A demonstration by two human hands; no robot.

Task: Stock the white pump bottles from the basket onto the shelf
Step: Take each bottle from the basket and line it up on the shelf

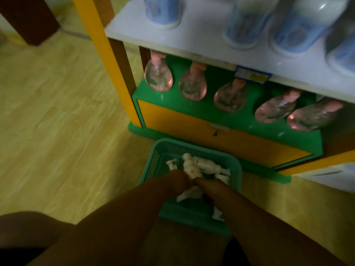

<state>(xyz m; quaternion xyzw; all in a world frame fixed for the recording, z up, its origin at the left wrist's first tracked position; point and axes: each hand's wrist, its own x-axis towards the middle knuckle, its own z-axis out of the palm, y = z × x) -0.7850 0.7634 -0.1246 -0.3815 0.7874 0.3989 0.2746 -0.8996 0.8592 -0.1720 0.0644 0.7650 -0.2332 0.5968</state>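
Note:
A teal plastic basket (151, 166) sits on the floor in front of the shelf unit and holds several white pump bottles. Both my hands are down inside it. My left hand (177, 180) closes around one white pump bottle (191, 167) that stands upward between the hands. My right hand (212, 186) grips another white bottle (189, 194) lying low in the basket. More white bottles (209, 164) lie at the far side, and one (218, 215) shows beside my right forearm. The white shelf board (201, 41) is above.
Blue and white bottles (299, 29) stand on the white shelf board. Several clear pink pump bottles (158, 77) line the green lower shelf (211, 110). A yellow post (107, 60) frames the unit's left side. Wooden floor (57, 121) spreads to the left. My knee (25, 231) is at bottom left.

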